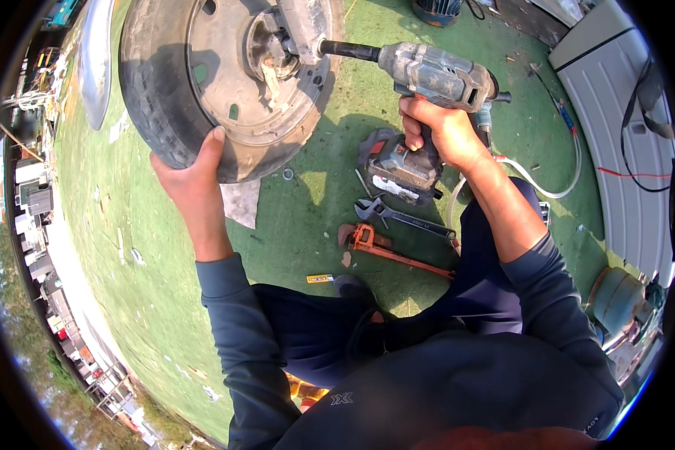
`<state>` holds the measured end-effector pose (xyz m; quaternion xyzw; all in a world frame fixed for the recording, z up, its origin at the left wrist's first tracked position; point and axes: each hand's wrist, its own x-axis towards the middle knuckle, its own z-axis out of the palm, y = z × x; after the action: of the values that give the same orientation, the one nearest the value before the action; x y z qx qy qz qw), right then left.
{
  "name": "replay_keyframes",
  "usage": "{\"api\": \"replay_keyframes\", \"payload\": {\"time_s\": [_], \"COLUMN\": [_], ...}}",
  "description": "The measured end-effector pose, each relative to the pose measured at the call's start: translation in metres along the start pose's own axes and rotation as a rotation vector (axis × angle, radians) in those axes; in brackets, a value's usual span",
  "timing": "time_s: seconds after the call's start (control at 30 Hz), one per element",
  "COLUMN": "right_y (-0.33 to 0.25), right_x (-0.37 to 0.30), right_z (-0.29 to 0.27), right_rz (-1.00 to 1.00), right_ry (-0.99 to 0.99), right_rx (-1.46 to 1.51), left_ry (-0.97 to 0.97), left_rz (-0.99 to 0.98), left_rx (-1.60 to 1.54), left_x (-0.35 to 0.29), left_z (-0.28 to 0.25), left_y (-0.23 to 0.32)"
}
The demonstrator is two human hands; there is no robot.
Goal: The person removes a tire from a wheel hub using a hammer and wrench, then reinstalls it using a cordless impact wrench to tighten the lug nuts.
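On the far part of the green floor, in front of the person and a little to the left, is the wheel, a black tyre on a dusty metal rim, with its face turned toward the person. A grey metal arm reaches to its hub. The left hand holds the near edge of the tyre: the thumb is spread out and lies on the side, while the other fingers are mostly hidden behind the tread.

The right hand has its fingers wrapped around the handle of the impact wrench. From this tool a long black socket points to the left, and its tip is at the grey metal arm; whether it sits on the bolt there, I cannot tell. At the foot of the handle is a battery pack.

Nearer to the person, an adjustable wrench and an orange pipe wrench lie side by side, both with the head to the left. A small ring and a grey rag are just beside the tyre. A pale hose curves toward the grey panel, which stands along the right edge of the floor. Near the far edge is a blue motor.
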<state>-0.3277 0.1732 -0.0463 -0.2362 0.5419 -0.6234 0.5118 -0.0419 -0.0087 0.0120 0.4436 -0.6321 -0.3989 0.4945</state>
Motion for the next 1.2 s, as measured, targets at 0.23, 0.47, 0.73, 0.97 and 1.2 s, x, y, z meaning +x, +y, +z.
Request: {"api": "replay_keyframes", "payload": {"time_s": [0.23,0.47,0.73,0.97,1.2], "right_y": [-0.005,-0.001,-0.008,0.002,0.004], "right_x": [-0.003,-0.002,-0.003,0.001,-0.002], "right_z": [0.003,-0.005,0.002,-0.004,-0.001], "right_rz": [-0.002,-0.003,0.020,0.062,0.046], "right_ry": [0.000,-0.087,-0.070,-0.073,-0.062], "right_rx": [0.028,0.021,0.020,0.115,0.090], "left_ry": [0.026,0.064,0.043,0.016,0.032], "left_rz": [-0.023,-0.040,-0.030,-0.069,-0.065], "left_rx": [0.019,0.037,0.058,0.066,0.123], "left_x": [0.000,0.003,0.005,0.000,0.002], "left_z": [0.001,-0.003,-0.007,-0.004,-0.007], "left_y": [0.000,-0.002,-0.008,0.004,-0.001]}}
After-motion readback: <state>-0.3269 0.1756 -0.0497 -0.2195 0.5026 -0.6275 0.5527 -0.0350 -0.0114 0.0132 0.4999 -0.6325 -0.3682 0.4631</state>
